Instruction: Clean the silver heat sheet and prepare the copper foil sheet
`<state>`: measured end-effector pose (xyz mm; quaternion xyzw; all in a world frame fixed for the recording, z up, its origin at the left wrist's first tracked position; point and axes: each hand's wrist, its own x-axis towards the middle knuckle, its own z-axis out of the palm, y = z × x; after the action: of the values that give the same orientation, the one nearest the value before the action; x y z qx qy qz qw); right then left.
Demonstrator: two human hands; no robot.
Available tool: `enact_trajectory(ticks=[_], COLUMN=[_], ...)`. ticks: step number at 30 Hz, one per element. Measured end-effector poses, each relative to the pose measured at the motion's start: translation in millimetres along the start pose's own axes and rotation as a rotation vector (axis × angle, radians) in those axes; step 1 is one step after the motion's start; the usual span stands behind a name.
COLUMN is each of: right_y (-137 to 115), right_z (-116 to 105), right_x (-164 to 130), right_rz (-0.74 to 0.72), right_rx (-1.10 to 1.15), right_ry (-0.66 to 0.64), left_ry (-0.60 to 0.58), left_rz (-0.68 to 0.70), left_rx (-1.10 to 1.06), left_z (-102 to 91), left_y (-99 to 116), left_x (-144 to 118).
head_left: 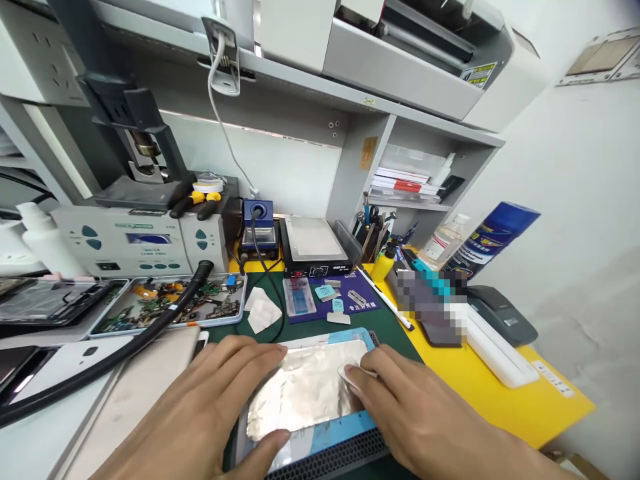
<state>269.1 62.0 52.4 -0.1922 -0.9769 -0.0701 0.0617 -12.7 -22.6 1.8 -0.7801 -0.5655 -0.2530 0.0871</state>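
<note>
A shiny silver, foil-like panel lies on a blue and white tray-like base with a dark perforated front edge. My left hand spans the panel's left end, fingers at the far edge and thumb at the near edge, gripping it across. At the panel's right end, my right hand is closed on a small white wipe pressed against the silver surface. The fingers partly hide the wipe. What lies under the silver face cannot be seen.
Beyond the panel lie a crumpled white cloth and a purple mat with blades. A black hose crosses on the left near a tray of circuit parts. A heating plate stands behind; a blue spray can stands right.
</note>
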Motion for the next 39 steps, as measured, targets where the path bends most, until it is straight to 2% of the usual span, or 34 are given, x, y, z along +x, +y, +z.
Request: enact_trajectory(ticks=[6,9,15,20,25,28,31,34,39], right_y=[-7,-9,-12,-11,-12,-15,-17,-18,-18], right_z=[-7,-5,-5,-6,-6,-8,-9,-7,-4], right_x=[3,4,4,5,4,6,9,8,7], right_rz=[-0.082,-0.039,-0.005,0.031,-0.017,0.027,0.009,-0.021,0.020], right_rx=[-0.135,-0.179,-0.110,-0.138,-0.101,-0.110,-0.073,-0.045,-0.056], right_ry=[-0.031,-0.023,-0.010,-0.011,-0.028,-0.034,-0.045,-0.010,0.025], left_ry=[0.006,0.024,0.031,0.033,0.024,0.024,0.032,0.040,0.070], left_rz=[0.052,0.069,0.076,0.069,0.070,0.071,0.088,0.104,0.144], left_rx=[-0.071,-0.059,-0.058,-0.068,-0.098,-0.100,-0.109,-0.110,-0.099], left_z=[-0.6,1.1,4.4,3.4,2.9,2.4,1.2,-0.3,0.9], left_y=[3,3,2,0,2,2,2,2,0], left_x=[6,7,4,8,9,9,9,10,11])
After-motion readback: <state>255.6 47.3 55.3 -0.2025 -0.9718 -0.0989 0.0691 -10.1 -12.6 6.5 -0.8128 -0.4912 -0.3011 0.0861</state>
